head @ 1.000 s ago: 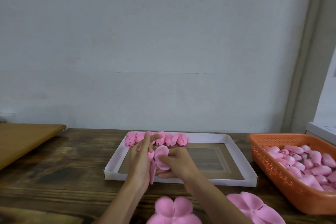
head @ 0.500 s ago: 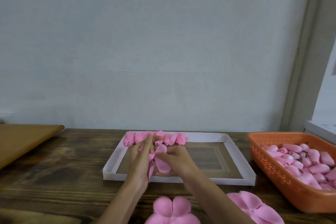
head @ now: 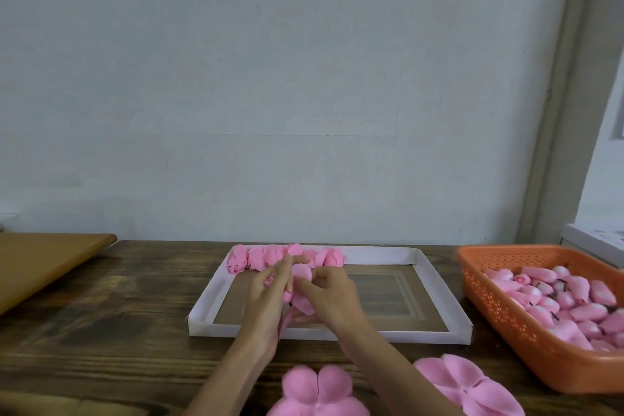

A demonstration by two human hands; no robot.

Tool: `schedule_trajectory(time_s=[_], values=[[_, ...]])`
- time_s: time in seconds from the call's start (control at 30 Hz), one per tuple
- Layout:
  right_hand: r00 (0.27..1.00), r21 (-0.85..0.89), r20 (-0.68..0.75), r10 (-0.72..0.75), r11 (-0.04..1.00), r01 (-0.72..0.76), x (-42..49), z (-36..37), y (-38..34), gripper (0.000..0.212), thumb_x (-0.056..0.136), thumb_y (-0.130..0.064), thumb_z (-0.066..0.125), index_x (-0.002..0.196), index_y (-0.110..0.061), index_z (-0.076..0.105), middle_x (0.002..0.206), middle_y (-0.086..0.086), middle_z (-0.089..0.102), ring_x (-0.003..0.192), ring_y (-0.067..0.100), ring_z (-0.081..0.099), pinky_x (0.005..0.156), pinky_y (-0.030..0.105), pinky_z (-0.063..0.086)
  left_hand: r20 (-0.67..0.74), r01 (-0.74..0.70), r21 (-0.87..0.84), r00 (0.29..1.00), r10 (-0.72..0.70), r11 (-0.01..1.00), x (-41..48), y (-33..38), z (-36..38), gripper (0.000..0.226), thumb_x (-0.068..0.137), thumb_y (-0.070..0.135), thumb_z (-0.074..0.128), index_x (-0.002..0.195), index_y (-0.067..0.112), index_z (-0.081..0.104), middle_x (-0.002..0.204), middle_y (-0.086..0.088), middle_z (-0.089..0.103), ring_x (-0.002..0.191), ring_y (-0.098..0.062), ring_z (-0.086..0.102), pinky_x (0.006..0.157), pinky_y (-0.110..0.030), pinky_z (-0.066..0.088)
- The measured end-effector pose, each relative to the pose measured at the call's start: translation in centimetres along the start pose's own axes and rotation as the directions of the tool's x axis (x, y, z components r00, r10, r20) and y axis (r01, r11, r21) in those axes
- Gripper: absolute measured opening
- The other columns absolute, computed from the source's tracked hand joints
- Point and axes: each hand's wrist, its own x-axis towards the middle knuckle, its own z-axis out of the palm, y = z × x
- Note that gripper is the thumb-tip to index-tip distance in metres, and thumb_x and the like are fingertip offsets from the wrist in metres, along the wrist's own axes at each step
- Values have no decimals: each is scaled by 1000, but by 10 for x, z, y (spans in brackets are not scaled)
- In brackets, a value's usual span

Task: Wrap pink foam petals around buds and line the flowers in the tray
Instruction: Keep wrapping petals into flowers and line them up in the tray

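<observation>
Between both sets of fingers, over the tray (head: 435,336), the flower (head: 301,275) lay lengthwise away from the person, tip toward the finished row (head: 256,257) beyond the fingertips. The left hand (head: 266,297) gripped its base; the right hand (head: 332,297) pinched a petal against it. Fingers hid most of its bud and stem.

Head view, forward-down, near tray (head: 435,284)

Matt pink foam petals (head: 317,385), a white paper-walled tray (head: 435,284), a perforated orange plastic basket (head: 506,311), grainy dark wood table (head: 111,314).
</observation>
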Motion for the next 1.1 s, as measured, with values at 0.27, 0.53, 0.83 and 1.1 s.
schedule_trajectory(time_s=[0.27,0.53,0.83,1.1], values=[[993,200,75,86,975,-100,2,1,5,18,97,-23,65,107,-11,73,109,14,73,104,34,72,87,59,61,-33,-36,-105,999,33,994,2,6,-1,50,85,61,66,106,18,82,104,-14,80,98,-28,79,64,-35,62],[979,305,164,123,937,-169,0,-1,4,17,97,-18,67,108,-7,72,112,17,71,101,35,73,75,56,64,-70,-30,-140,997,20,990,7,5,-1,51,83,59,68,105,15,82,105,-17,79,97,-31,78,68,-38,63],[986,283,142,86,951,-124,-3,1,1,17,97,-22,64,106,-11,74,110,13,74,103,31,73,80,57,63,-56,-21,-47,998,18,999,5,-4,2,35,96,52,64,98,23,83,94,-10,81,88,-22,80,58,-31,61],[994,-10,69,-83,996,84,-3,5,-3,29,104,-26,54,95,-13,78,93,5,78,92,23,73,86,50,60,-28,-52,-1,998,52,999,4,-6,1,43,96,50,61,109,14,79,101,-15,80,99,-32,78,85,-55,62]])
